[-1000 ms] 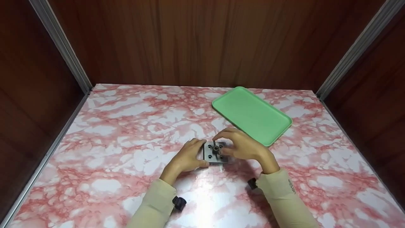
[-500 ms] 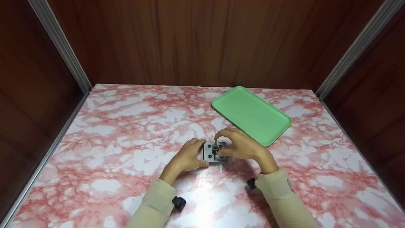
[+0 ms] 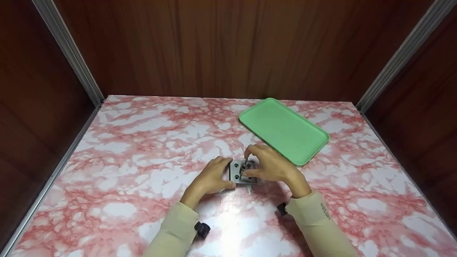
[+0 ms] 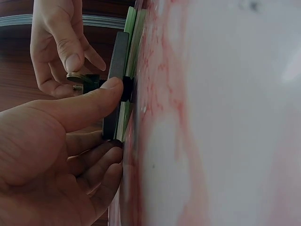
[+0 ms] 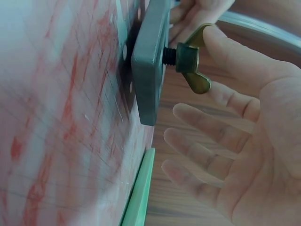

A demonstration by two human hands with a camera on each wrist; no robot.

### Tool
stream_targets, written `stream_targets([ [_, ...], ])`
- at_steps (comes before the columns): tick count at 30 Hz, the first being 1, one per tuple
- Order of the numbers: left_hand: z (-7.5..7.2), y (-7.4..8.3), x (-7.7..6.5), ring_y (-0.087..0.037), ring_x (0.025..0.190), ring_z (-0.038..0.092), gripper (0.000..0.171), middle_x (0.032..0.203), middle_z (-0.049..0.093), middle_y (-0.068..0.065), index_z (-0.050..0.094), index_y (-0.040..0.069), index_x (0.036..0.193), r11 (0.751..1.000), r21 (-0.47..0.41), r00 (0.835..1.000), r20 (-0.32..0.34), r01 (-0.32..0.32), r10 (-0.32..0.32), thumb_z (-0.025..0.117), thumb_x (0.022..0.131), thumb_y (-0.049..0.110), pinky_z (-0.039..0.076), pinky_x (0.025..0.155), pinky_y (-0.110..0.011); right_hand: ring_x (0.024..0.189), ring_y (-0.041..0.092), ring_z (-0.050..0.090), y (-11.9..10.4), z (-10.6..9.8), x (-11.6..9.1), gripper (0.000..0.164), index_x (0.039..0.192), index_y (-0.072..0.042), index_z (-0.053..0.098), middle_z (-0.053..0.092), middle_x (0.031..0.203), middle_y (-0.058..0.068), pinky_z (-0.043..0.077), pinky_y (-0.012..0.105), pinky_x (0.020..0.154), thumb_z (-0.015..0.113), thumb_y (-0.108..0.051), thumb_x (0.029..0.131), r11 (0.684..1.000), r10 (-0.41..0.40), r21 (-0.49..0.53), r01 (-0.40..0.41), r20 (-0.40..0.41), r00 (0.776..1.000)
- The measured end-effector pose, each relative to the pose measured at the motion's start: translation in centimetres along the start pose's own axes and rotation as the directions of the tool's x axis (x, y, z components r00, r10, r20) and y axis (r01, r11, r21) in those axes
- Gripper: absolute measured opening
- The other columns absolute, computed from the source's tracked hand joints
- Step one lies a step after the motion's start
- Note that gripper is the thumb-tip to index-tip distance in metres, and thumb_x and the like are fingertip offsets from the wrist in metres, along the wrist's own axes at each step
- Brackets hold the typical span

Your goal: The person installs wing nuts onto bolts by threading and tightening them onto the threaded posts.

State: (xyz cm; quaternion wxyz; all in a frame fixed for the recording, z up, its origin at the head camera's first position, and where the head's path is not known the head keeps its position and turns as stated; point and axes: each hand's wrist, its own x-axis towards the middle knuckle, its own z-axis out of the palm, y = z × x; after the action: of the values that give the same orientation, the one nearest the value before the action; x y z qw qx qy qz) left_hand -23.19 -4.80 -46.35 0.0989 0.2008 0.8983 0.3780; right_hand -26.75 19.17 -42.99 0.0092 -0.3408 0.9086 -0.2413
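A grey metal plate (image 3: pixel 234 172) with holes lies on the table, and a black threaded bolt (image 5: pixel 170 56) rises from its middle. A brass-coloured wing nut (image 5: pixel 188 59) sits on that bolt, with some thread showing between it and the plate. My left hand (image 3: pixel 211 175) grips the plate from its left side, thumb at the near edge and fingers at the far edge. My right hand (image 3: pixel 274 166) pinches the wing nut, thumb on one wing and index finger on the other. Its remaining fingers are spread loosely in the right wrist view.
Behind my right hand, a green tray (image 3: pixel 285 130) lies at an angle on the red-and-white marbled table (image 3: pixel 150 150). Brown wood-look panels (image 3: pixel 228 50) enclose the back and both sides, with metal strips (image 3: pixel 68 50) along the corners.
My right index finger has shifted slightly right and the thumb left, turning the wing nut clockwise as seen from above. The left hand and plate have stayed in place.
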Motion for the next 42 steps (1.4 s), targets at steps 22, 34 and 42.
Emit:
stream_targets([
  [22, 0.0, 0.0, 0.0, -0.035, 0.144, 0.044, 0.085, 0.155, 0.049, -0.015, 0.042, 0.001, 0.161, 1.000, 0.001, 1.000, 0.006, 0.005, -0.005, 0.086, 0.090, 0.021, 0.038, 0.118, -0.052, 0.086, 0.019, 0.058, -0.6, 1.0, 0.2, 0.043, 0.100, -0.014, 0.061, 0.066, 0.097, 0.003, 0.049, 0.041, 0.076, 0.089, -0.043, 0.086, 0.994, 0.036, -0.103, -0.044, -0.078, 0.996],
  [34, 0.0, 0.0, 0.1, -0.033, 0.147, 0.042, 0.086, 0.156, 0.048, -0.014, 0.041, 0.001, 0.161, 1.000, -0.008, 1.000, 0.009, 0.005, -0.005, 0.086, 0.090, 0.022, 0.037, 0.120, -0.051, 0.072, 0.015, 0.052, -0.8, 1.3, 0.2, 0.041, 0.091, -0.014, 0.062, 0.062, 0.088, 0.001, 0.046, 0.036, 0.067, 0.085, -0.046, 0.089, 0.985, 0.043, -0.159, -0.063, -0.126, 0.991],
  [42, 0.0, 0.0, 0.0, -0.033, 0.149, 0.040, 0.087, 0.157, 0.047, -0.014, 0.041, 0.002, 0.162, 1.000, -0.003, 1.000, 0.018, 0.012, -0.012, 0.085, 0.091, 0.024, 0.036, 0.121, -0.051, 0.069, 0.014, 0.050, -1.0, 1.6, 0.3, 0.038, 0.084, -0.015, 0.061, 0.060, 0.085, 0.000, 0.045, 0.036, 0.065, 0.082, -0.045, 0.093, 0.982, 0.050, -0.174, -0.075, -0.145, 0.988],
])
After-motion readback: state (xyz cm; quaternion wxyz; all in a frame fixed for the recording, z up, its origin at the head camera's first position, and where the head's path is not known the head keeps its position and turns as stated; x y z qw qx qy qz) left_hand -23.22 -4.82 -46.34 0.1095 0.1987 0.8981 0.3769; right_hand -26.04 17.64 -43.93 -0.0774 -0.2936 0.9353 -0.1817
